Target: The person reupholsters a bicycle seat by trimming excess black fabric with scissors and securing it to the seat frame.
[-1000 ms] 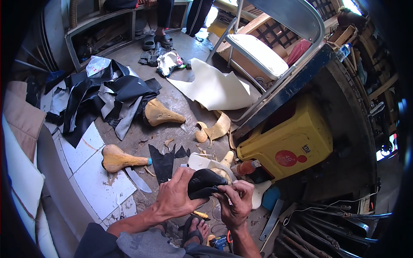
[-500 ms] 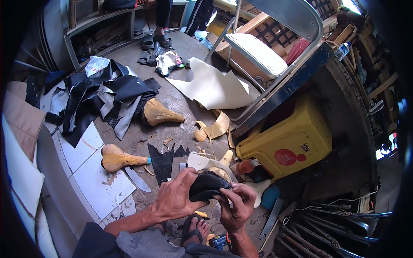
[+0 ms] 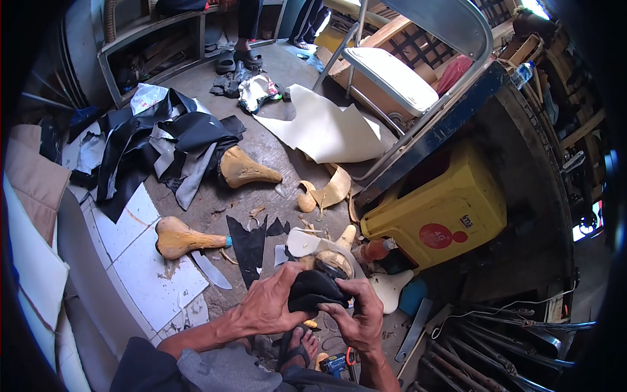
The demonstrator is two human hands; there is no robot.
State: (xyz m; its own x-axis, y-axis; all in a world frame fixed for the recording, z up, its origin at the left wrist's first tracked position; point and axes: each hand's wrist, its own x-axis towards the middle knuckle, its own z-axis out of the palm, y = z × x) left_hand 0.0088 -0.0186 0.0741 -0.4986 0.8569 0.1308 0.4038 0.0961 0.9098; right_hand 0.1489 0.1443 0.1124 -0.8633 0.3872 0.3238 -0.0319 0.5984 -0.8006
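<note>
A black bicycle saddle (image 3: 315,289) is held up in front of me, its glossy cover folded at the near side. My left hand (image 3: 266,304) grips its left side, thumb below and fingers behind. On the other side, my right hand (image 3: 358,316) pinches the saddle's right edge between thumb and fingers. Beyond it lie cream-coloured saddle pieces (image 3: 307,243), partly hidden by the saddle and hands. Two tan foam saddles rest on the floor: one (image 3: 245,168) by the dark material, another (image 3: 181,236) on the tiles. Near the latter lies a knife blade (image 3: 211,272).
Black sheet material (image 3: 196,134) is heaped at left, with a cream sheet (image 3: 326,130) farther out. A folding chair (image 3: 392,81) and yellow plastic stool (image 3: 437,209) stand at right. Metal rods (image 3: 483,353) lie lower right. Another person's feet (image 3: 245,55) show at the back.
My right hand has shifted its hold, its thumb now pressing along the saddle's right side. The saddle has turned slightly, while my left hand stays nearly in place.
</note>
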